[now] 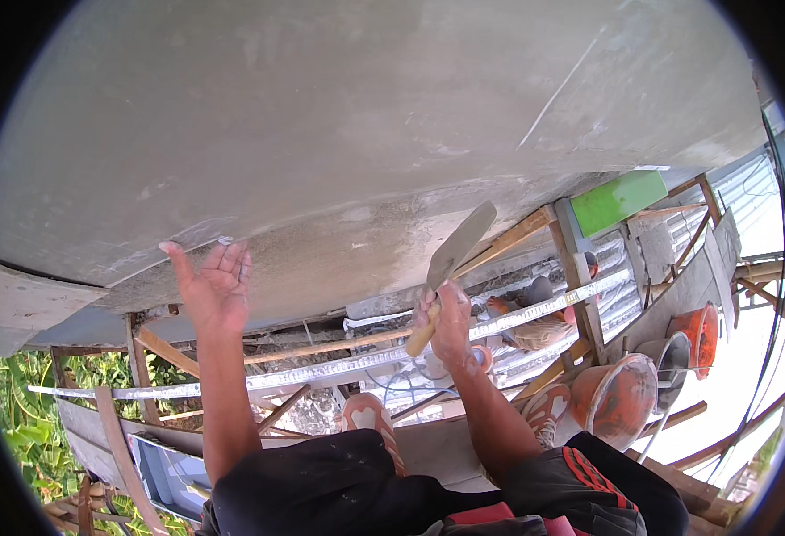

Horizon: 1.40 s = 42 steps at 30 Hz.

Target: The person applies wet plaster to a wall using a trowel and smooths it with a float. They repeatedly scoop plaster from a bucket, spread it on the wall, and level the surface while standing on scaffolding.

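Observation:
A trowel (pixel 460 243) with a wooden handle and a flat metal blade is gripped in my right hand (pixel 450 323), its blade pointing up toward the wall. My left hand (pixel 217 288) is raised palm up, fingers spread and dusted with pale powder, and holds nothing. It is close to the lower edge of the grey plastered wall (pixel 321 116); whether the fingertips touch it I cannot tell. Below that edge runs a rougher, sandy-looking strip (pixel 348 237). A pale scratch line (pixel 560 89) marks the plaster at upper right.
Orange buckets (pixel 614 402) and a dark bucket (pixel 666 368) stand on the scaffold at right. A long whitish bar (pixel 321 371) crosses in front of my feet. A green panel (pixel 618 202) hangs by wooden posts. Another person (pixel 535 330) is lower down. A blue tray (pixel 165 473) lies at left.

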{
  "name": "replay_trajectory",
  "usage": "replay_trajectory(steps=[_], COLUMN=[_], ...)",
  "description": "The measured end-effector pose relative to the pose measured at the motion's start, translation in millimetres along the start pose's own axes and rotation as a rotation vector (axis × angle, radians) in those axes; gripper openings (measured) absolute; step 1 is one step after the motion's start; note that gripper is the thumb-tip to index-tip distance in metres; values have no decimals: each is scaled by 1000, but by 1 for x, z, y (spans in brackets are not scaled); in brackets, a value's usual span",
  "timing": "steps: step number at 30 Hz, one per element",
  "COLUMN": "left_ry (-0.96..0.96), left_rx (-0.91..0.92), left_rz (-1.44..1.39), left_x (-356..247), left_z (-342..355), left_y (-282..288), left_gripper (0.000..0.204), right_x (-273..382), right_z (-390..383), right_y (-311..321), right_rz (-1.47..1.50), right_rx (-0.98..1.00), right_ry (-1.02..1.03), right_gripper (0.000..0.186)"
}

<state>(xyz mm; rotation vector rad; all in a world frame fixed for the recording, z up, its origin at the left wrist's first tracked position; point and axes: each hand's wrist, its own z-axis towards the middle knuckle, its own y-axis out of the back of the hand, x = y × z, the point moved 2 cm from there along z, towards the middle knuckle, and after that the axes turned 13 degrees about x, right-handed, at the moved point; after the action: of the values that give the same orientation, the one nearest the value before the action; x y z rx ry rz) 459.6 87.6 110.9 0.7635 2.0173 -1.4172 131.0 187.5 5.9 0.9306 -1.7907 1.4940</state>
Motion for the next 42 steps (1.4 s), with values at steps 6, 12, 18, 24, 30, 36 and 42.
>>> replay_trajectory(steps=[6, 12, 18, 24, 30, 36, 42], left_ry=[-23, -2, 11, -24, -16, -10, -22], left_rx=[1, 38, 34, 15, -4, -6, 96], left_rz=[31, 32, -23, 23, 15, 9, 40], left_x=[-3, -5, -4, -2, 0, 1, 3], left_z=[2, 2, 6, 5, 4, 3, 8], left_y=[-2, 1, 8, 7, 5, 4, 9], left_gripper=[139, 137, 135, 127, 107, 102, 107], right_x=[46, 28, -8, -31, -52, -52, -19], right_z=[36, 39, 34, 22, 17, 13, 6], right_y=[76, 46, 3, -39, -85, -88, -47], right_rz=[410, 476, 482, 290, 125, -532, -1149], right_rx=[191, 442, 576, 594, 710, 702, 472], right_ry=[34, -144, -223, -387, -462, -346, 287], right_gripper=[37, 38, 43, 43, 35, 37, 30])
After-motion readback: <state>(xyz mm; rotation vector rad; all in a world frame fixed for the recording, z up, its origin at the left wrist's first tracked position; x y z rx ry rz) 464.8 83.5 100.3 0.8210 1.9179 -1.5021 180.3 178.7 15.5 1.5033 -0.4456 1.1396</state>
